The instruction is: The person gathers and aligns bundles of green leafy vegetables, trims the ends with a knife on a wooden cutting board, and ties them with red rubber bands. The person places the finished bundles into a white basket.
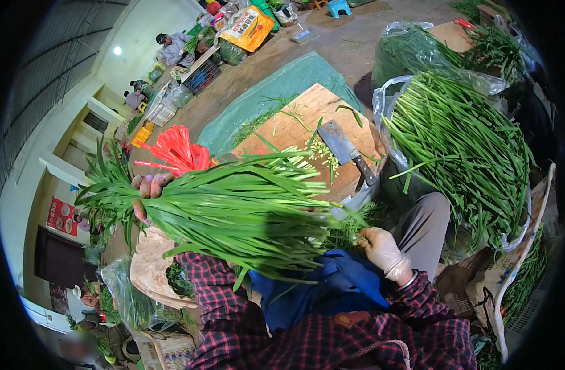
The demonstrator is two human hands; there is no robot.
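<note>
My left hand [152, 192] is closed around a large bundle of long green leafy stalks [236, 199], like garlic chives, near its leafy end. The pale cut ends point right. My right hand [379, 247], in a whitish thin glove, pinches some thin green leaves [349, 229] beside the bundle's lower right end. Beyond the bundle lies a wooden board [305, 120] with a cleaver [347, 150] and chopped pale stem bits [326, 155] on it. Red strips [178, 148] stick out just beyond my left hand.
A plastic bag full of green stalks [458, 152] stands at my right, near my knee. A green sheet [277, 88] lies on the floor under the board. At the left are a plastic bag of greens [127, 291] and a sack [148, 273]. Other people sit farther off.
</note>
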